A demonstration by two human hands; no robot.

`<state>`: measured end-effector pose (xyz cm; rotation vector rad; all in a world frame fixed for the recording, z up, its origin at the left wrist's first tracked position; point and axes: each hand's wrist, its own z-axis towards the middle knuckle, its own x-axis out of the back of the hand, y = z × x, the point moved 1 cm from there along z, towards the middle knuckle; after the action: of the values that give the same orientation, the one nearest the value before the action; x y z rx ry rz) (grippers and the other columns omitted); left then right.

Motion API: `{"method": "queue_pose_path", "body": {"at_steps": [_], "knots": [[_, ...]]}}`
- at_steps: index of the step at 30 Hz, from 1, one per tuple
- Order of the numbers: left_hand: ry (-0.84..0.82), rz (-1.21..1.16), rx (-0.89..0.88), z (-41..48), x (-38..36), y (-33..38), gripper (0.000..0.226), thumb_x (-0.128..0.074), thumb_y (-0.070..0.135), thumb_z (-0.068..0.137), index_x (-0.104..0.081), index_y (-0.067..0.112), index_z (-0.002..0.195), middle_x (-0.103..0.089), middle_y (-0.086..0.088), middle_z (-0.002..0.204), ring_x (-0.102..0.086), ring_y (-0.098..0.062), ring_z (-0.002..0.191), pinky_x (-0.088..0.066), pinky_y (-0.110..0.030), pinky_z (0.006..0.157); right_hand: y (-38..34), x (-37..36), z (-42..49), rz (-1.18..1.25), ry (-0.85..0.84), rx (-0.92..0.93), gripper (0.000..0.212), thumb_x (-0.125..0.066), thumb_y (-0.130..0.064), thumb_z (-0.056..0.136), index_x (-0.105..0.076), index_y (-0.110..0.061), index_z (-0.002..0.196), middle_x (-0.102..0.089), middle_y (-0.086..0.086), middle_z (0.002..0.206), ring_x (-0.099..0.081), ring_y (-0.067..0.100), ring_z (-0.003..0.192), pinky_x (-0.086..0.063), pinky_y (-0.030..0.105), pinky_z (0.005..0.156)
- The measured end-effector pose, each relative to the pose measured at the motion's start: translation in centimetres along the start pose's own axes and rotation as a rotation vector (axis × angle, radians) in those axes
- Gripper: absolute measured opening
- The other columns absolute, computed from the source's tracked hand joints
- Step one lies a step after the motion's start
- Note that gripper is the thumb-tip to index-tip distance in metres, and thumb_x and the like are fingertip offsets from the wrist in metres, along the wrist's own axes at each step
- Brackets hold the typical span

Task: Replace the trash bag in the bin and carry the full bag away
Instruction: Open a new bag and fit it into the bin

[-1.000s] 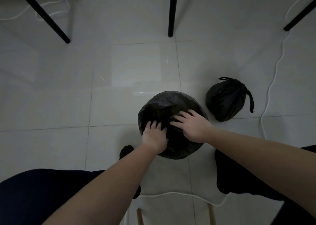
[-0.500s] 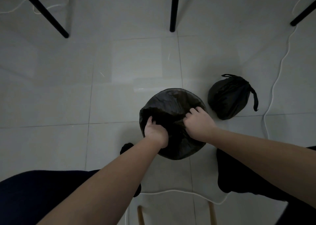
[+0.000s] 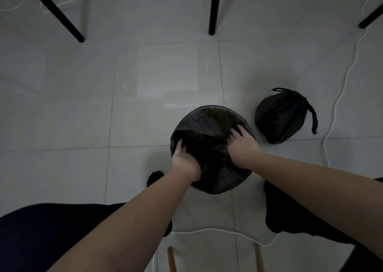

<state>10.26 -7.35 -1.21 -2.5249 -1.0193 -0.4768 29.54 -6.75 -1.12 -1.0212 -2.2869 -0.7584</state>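
A round bin point(image 3: 213, 180) stands on the tiled floor between my feet, wrapped in a fresh black trash bag point(image 3: 207, 124) stretched across its mouth. My left hand point(image 3: 184, 160) grips the bag at the bin's left rim, fingers curled over the edge. My right hand point(image 3: 241, 145) lies on the bag at the right rim, fingers spread and pressing the plastic down. The full black bag point(image 3: 279, 118), tied at the top with a loose handle hanging to its right, rests on the floor just right of the bin.
Black table legs point(image 3: 213, 8) stand at the far side, with another point(image 3: 56, 13) at the left. A white cable point(image 3: 342, 89) runs down the right and curves across the floor near my feet. Wooden chair legs point(image 3: 172, 259) show at the bottom edge.
My hands have moved apart along the bin's rim, the left toward the left edge and the right toward the right edge, spreading the new bag over the opening.
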Motion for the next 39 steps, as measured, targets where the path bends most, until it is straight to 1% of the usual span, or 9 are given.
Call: {"method": "queue_pose_path", "body": {"at_steps": [5,13,18,20,23,25,28,35,39], "knots": [[0.109,-0.3,-0.089,0.0,0.8,0.7,0.062,-0.033,0.047,0.106,-0.032,0.024,0.163,-0.034,-0.006,0.167,-0.018,-0.031,0.157,0.0,-0.051,0.127,0.0,-0.1,-1.6,0.23,0.248,0.093,0.043,-0.039,-0.039,0.097,-0.065,-0.02,0.126,-0.066,0.006,0.126,-0.056,0.031,0.118,-0.035,0.044,0.108],[0.074,0.103,0.125,-1.3,-1.7,-0.1,0.073,-0.02,0.057,0.105,-0.001,0.024,0.167,0.0,-0.005,0.175,0.008,-0.03,0.16,0.017,-0.06,0.123,-1.2,-3.1,-3.7,0.082,-0.276,0.16,0.059,-0.016,-0.054,0.107,-0.04,-0.031,0.156,-0.04,-0.004,0.161,-0.016,0.03,0.156,0.018,0.063,0.119],[0.085,0.06,0.01,-2.0,-0.4,-0.5,0.072,-0.027,0.056,0.104,-0.009,0.027,0.167,-0.007,-0.006,0.174,0.009,-0.033,0.16,0.02,-0.06,0.122,-0.7,-2.1,-4.6,0.222,0.002,0.164,0.053,-0.028,-0.047,0.105,-0.072,-0.02,0.112,-0.071,0.004,0.12,-0.055,0.029,0.128,-0.016,0.052,0.123],[0.219,-0.1,-0.062,-2.3,0.2,-0.5,0.058,-0.04,0.044,0.099,-0.047,0.024,0.154,-0.045,-0.006,0.159,-0.021,-0.032,0.157,0.007,-0.057,0.126,-0.1,-1.3,-4.8,0.218,0.327,0.166,0.05,-0.029,-0.043,0.098,-0.072,-0.02,0.087,-0.072,0.005,0.093,-0.064,0.031,0.098,-0.043,0.044,0.099],[0.648,-0.502,-0.037,-3.1,1.3,-1.3,0.026,-0.051,0.028,0.087,-0.073,0.024,0.099,-0.075,0.0,0.098,-0.07,-0.026,0.104,-0.04,-0.039,0.11,2.0,0.0,-4.5,0.539,0.622,-0.051,0.039,-0.033,-0.041,0.093,-0.066,-0.021,0.084,-0.065,0.002,0.086,-0.061,0.029,0.085,-0.048,0.039,0.074],[0.912,-0.724,0.089,-3.7,1.6,-2.5,0.02,-0.052,0.027,0.083,-0.071,0.024,0.091,-0.072,0.0,0.088,-0.069,-0.028,0.083,-0.053,-0.037,0.081,3.6,0.8,-4.4,0.851,0.713,-0.245,0.029,-0.043,-0.037,0.094,-0.066,-0.019,0.098,-0.063,0.003,0.097,-0.059,0.028,0.092,-0.051,0.041,0.08],[1.102,-1.06,0.31,-3.9,1.6,-4.3,0.02,-0.053,0.027,0.089,-0.069,0.024,0.101,-0.068,-0.001,0.103,-0.062,-0.03,0.095,-0.052,-0.04,0.082,5.2,1.1,-3.6,1.238,0.561,-0.392,0.037,-0.05,-0.039,0.1,-0.062,-0.019,0.129,-0.062,0.003,0.126,-0.058,0.024,0.116,-0.047,0.042,0.101],[0.131,-1.87,0.189,-2.7,3.4,-6.2,0.077,-0.026,0.072,0.102,-0.065,0.014,0.133,-0.065,-0.007,0.131,-0.062,-0.028,0.119,-0.046,-0.036,0.095,5.2,0.0,-1.2,2.064,-0.052,-0.491,0.09,-0.042,-0.084,0.076,-0.063,-0.021,0.136,-0.065,0.006,0.136,-0.061,0.031,0.124,-0.042,0.05,0.115],[-0.013,-2.278,-0.014,-1.1,1.6,-6.2,0.087,-0.031,0.083,0.095,-0.07,0.013,0.129,-0.071,-0.01,0.132,-0.069,-0.027,0.117,-0.051,-0.04,0.102,4.4,0.1,-1.2,2.172,-0.181,-0.475,0.08,-0.031,-0.078,0.095,-0.062,-0.011,0.127,-0.066,0.004,0.127,-0.062,0.028,0.121,-0.042,0.042,0.113]]}}
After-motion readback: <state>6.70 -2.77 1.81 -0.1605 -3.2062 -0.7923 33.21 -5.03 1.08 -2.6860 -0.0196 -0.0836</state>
